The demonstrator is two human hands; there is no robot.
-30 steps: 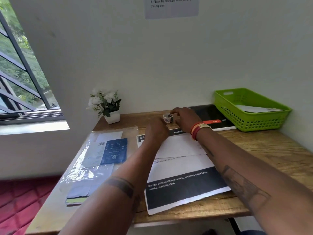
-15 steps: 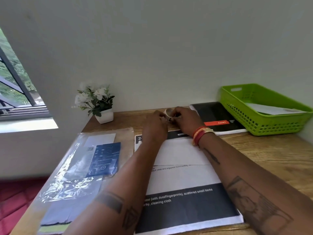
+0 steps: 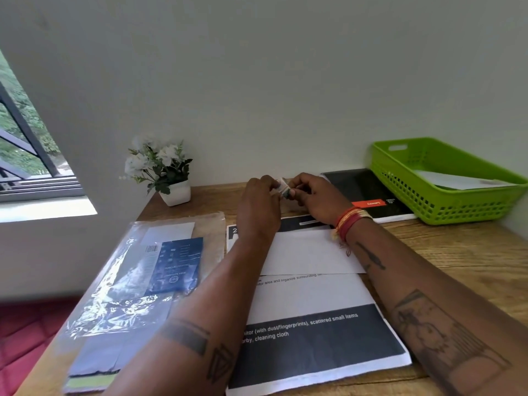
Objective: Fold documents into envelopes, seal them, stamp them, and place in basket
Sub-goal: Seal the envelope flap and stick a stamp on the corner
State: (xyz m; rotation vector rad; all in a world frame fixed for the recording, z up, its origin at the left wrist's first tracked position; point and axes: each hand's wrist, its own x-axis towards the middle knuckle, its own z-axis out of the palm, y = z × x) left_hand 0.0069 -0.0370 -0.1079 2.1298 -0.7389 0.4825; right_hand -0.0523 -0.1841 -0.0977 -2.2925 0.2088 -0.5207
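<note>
At the back of a wooden desk [image 3: 445, 252], both hands meet over a small roll of stamps [image 3: 284, 188] — the left hand [image 3: 261, 201] pinching one side, the right hand [image 3: 311, 195] gripping the other, fingers curled on it. A white envelope [image 3: 308, 252] lies just below them on printed sheets [image 3: 314, 332]; the green basket [image 3: 445, 207], at the right, already holds one. This looks like the stamping step: next, a stamp must be peeled free — a fine fingertip job — and pressed onto the envelope's corner.

Flower pot [image 3: 175, 192], blk notebook [image 3: 368, 192], window [image 3: 25, 155]
</note>
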